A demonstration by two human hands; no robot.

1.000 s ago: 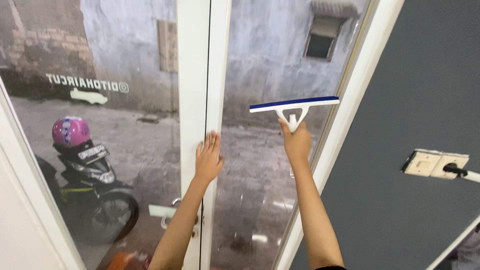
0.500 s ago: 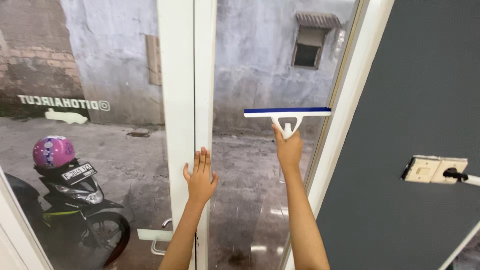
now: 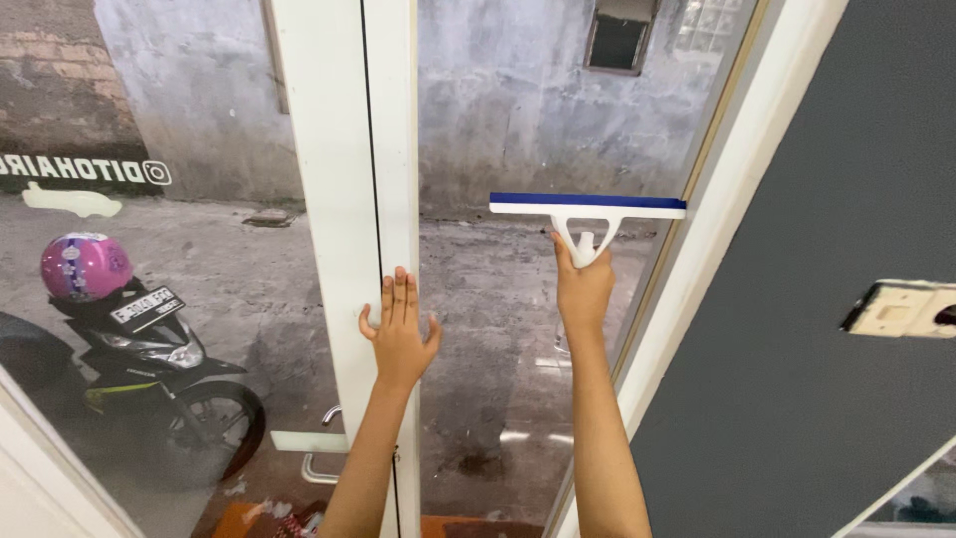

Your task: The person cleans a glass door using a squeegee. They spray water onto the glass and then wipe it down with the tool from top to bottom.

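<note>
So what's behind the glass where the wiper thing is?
Behind the glass by the squeegee: wet ground, a grey wall, a small window. The right hand hides a bit.

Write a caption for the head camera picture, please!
Right hand holds a squeegee on glass; left hand flat on the door frame.

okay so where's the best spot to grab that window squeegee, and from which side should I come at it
Grip the squeegee by its short white handle, the stem that drops from the middle of the blue-edged blade. Come from below, as the right hand does now, fingers wrapped around the stem. The blade lies level across the glass pane, so a centred grip from underneath should press both ends evenly. The left hand rests flat on the white door frame.
</note>
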